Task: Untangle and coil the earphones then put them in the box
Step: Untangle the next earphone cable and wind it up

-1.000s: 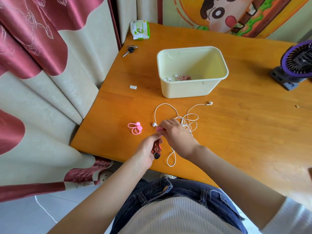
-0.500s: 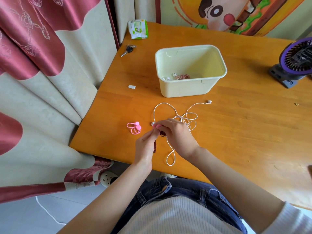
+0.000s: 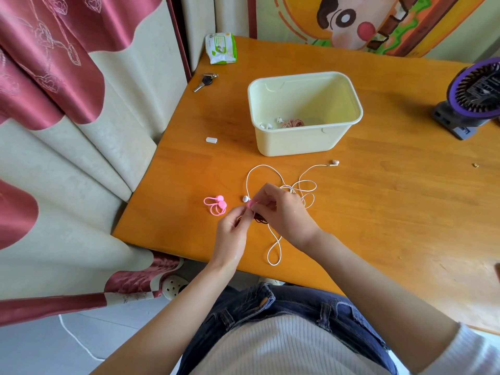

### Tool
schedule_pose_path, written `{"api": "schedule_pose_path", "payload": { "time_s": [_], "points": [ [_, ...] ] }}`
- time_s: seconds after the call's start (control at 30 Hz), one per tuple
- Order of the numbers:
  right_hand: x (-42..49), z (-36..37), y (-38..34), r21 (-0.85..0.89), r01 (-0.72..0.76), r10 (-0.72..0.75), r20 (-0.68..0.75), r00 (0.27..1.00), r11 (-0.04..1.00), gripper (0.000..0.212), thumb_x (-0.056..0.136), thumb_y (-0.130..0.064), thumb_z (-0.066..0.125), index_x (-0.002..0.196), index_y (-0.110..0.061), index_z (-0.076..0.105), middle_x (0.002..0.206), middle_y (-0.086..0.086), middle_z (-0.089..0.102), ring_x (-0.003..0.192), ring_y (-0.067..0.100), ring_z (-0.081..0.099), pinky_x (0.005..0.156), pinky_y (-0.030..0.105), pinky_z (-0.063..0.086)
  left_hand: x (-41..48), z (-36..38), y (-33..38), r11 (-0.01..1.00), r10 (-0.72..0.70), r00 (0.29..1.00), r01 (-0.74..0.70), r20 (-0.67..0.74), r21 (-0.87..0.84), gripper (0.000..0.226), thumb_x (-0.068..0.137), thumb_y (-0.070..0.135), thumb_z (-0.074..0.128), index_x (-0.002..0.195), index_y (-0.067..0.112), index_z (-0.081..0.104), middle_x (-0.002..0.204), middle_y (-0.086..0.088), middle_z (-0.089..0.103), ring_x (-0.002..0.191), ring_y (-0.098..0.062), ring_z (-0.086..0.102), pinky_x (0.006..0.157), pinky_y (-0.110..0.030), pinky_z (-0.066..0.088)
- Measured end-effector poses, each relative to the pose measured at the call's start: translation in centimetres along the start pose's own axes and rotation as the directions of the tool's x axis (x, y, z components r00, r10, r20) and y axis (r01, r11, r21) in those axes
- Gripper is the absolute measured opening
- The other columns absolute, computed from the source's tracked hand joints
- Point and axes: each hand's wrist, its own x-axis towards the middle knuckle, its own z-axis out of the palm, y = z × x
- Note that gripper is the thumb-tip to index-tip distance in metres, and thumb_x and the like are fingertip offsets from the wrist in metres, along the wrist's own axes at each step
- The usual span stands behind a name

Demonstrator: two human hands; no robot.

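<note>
So both my hands, left hand [image 3: 230, 228] and right hand [image 3: 282, 213], were together, pinching the coiled dark earphones [image 3: 259, 220] above the bench [image 3: 392, 212]. White earphones [image 3: 335, 162] lay tangled beside the box [image 3: 297, 143].

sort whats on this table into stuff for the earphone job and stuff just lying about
For the job:
- dark coiled earphones, being held
- pink tie, pinched beside them
- tangled white earphones
- box, with a coiled pair already inside
- spare pink ties

Just lying about:
- wipes pack
- keys
- small white piece
- purple fan
- tiny gold bit
</note>
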Motion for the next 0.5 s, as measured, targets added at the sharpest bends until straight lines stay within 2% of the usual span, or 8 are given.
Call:
{"api": "schedule_pose_path", "payload": {
  "time_s": [0.03, 0.1, 0.17, 0.2, 0.27, 0.37, 0.43, 0.5],
  "points": [
    [0.0, 0.0, 0.0, -0.002, 0.0, 0.001, 0.003, 1.0, 1.0, 0.005, 0.088, -0.015, 0.063, 0.092, -0.012, 0.063, 0.082, 0.003, 0.069, 0.072, 0.013, 0.063, 0.068, 0.02, 0.051, 0.0, 0.0, -0.1, 1.0, 0.01, 1.0, -0.01, 0.015, -0.006, 0.022, 0.099, 0.021, 0.046, 0.091, 0.019, 0.066, 0.049, 0.012, 0.04, 0.051, -0.009, 0.028, 0.047, -0.014, 0.024],
    [0.0, 0.1, 0.1, -0.018, 0.01, -0.01, -0.004, 1.0, 1.0, 0.007, 0.087, -0.017, 0.064, 0.092, -0.013, 0.064, 0.08, 0.003, 0.066, 0.069, 0.013, 0.061, 0.066, 0.021, 0.051, -0.1, -0.1, -0.4, 1.0, 0.019, 0.998, -0.019, 0.056, -0.009, 0.022, 0.099, 0.022, 0.044, 0.092, 0.025, 0.064, 0.067, -0.005, 0.044, 0.063, -0.019, 0.032, 0.053, -0.018, 0.026],
    [0.0, 0.1, 0.3, -0.046, 0.024, -0.025, -0.01, 1.0, 0.999, 0.008, 0.085, -0.019, 0.066, 0.093, -0.016, 0.067, 0.083, 0.003, 0.06, 0.071, 0.011, 0.057, 0.066, 0.02, 0.048, 0.0, -0.1, -0.7, 1.0, -0.001, 0.998, 0.002, 0.066, -0.012, 0.021, 0.099, 0.022, 0.043, 0.091, 0.026, 0.062, 0.079, -0.008, 0.048, 0.072, -0.017, 0.038, 0.058, -0.017, 0.031],
    [-0.1, 0.1, 0.3, -0.062, 0.031, -0.032, -0.003, 0.999, 0.998, 0.01, 0.085, -0.019, 0.067, 0.095, -0.017, 0.068, 0.086, 0.002, 0.057, 0.072, 0.009, 0.055, 0.067, 0.018, 0.046, 0.0, -0.2, -0.8, 1.0, -0.015, 0.999, 0.016, 0.049, -0.018, 0.021, 0.099, 0.023, 0.043, 0.091, 0.025, 0.062, 0.078, -0.006, 0.052, 0.071, -0.015, 0.043, 0.059, -0.016, 0.034],
    [-0.3, 0.3, 0.3, -0.089, 0.057, -0.057, 0.011, 0.998, 0.994, 0.014, 0.087, -0.018, 0.065, 0.1, -0.018, 0.069, 0.095, 0.002, 0.055, 0.081, 0.01, 0.052, 0.073, 0.018, 0.043, 0.1, -0.5, -0.8, 1.0, -0.016, 1.0, 0.016, 0.008, -0.016, 0.022, 0.098, 0.025, 0.044, 0.087, 0.02, 0.062, 0.068, 0.009, 0.056, 0.063, -0.004, 0.046, 0.057, -0.014, 0.035],
    [-0.7, 0.5, 0.3, -0.054, 0.047, -0.044, 0.062, 0.997, 0.997, 0.022, 0.093, -0.02, 0.056, 0.113, -0.015, 0.062, 0.107, 0.003, 0.057, 0.092, 0.013, 0.053, 0.08, 0.019, 0.04, 0.6, -0.7, -1.0, 0.997, 0.028, 1.0, -0.028, 0.01, 0.077, 0.023, 0.099, 0.024, 0.044, 0.084, 0.017, 0.06, 0.062, 0.011, 0.05, 0.059, -0.006, 0.041, 0.054, -0.017, 0.033],
    [-1.1, 0.5, 0.2, 0.017, -0.006, 0.004, 0.148, 0.989, 1.0, 0.027, 0.094, -0.026, 0.054, 0.118, -0.013, 0.058, 0.1, 0.002, 0.062, 0.087, 0.015, 0.061, 0.077, 0.022, 0.047, 1.0, -1.0, -1.1, 0.99, 0.039, 0.999, -0.043, 0.027, 0.135, 0.02, 0.099, 0.022, 0.045, 0.085, 0.021, 0.06, 0.065, 0.013, 0.055, 0.061, -0.003, 0.046, 0.056, -0.013, 0.035],
    [-1.4, 0.2, 0.2, 0.032, -0.033, 0.026, 0.21, 0.977, 0.999, 0.031, 0.09, -0.03, 0.059, 0.116, -0.012, 0.059, 0.084, -0.003, 0.062, 0.07, 0.009, 0.063, 0.07, 0.022, 0.051, 1.2, -1.1, -1.0, 0.982, 0.037, 0.998, -0.046, 0.051, 0.182, 0.018, 0.098, 0.021, 0.046, 0.089, 0.019, 0.061, 0.068, 0.014, 0.058, 0.062, 0.0, 0.049, 0.056, -0.01, 0.036]
  ]
}}
